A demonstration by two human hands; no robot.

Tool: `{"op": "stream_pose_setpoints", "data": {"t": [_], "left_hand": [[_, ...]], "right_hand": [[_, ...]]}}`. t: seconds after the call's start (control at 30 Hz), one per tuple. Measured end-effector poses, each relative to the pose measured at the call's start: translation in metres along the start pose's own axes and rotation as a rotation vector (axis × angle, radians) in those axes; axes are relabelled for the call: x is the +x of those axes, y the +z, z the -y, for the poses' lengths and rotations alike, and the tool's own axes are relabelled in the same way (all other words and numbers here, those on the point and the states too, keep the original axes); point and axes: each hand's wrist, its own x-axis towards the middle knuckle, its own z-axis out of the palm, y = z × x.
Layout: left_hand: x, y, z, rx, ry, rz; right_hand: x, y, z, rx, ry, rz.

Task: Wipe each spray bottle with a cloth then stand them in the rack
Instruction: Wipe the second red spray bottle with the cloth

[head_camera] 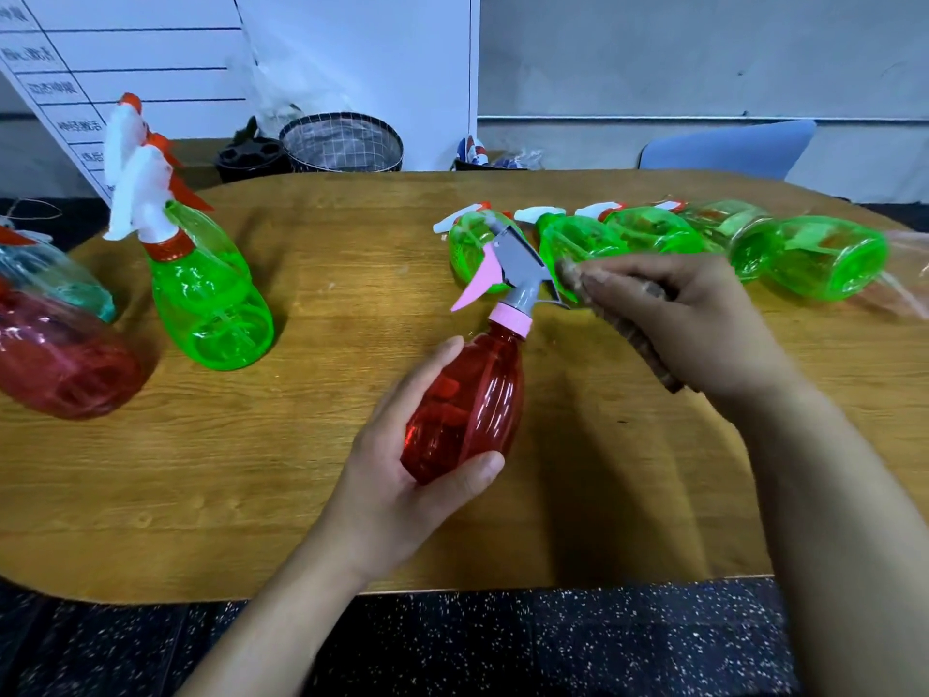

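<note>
My left hand grips a red spray bottle with a grey head and pink trigger, holding it tilted above the wooden table. My right hand holds a brown cloth against the back of the bottle's grey spray head. Several green spray bottles lie on their sides in a row behind my hands. Two green bottles with white and orange heads stand upright at the left. No rack shows clearly.
A red bottle and a teal one lie in plastic wrap at the far left edge. A round mesh basket and a black holder sit beyond the table. A blue chair stands at the back right.
</note>
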Motion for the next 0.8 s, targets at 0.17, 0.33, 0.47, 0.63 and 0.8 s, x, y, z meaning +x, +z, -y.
{"op": "stream_pose_setpoints", "data": {"t": [0.17, 0.33, 0.47, 0.63, 0.8], "left_hand": [[-0.002, 0.001, 0.000, 0.071, 0.045, 0.014], [-0.002, -0.002, 0.001, -0.012, -0.013, -0.051], [-0.004, 0.000, -0.001, 0.131, 0.064, -0.016], [-0.005, 0.001, -0.003, 0.194, 0.083, 0.004], [-0.005, 0.001, -0.003, 0.191, 0.070, 0.020]], "right_hand": [[0.003, 0.022, 0.009, 0.046, -0.161, -0.109], [0.001, 0.013, 0.003, -0.170, -0.104, 0.032], [0.000, 0.008, 0.014, -0.311, -0.339, -0.345], [-0.001, 0.017, 0.031, -0.353, -0.481, -0.336], [0.001, 0.026, 0.026, -0.413, -0.424, -0.376]]}}
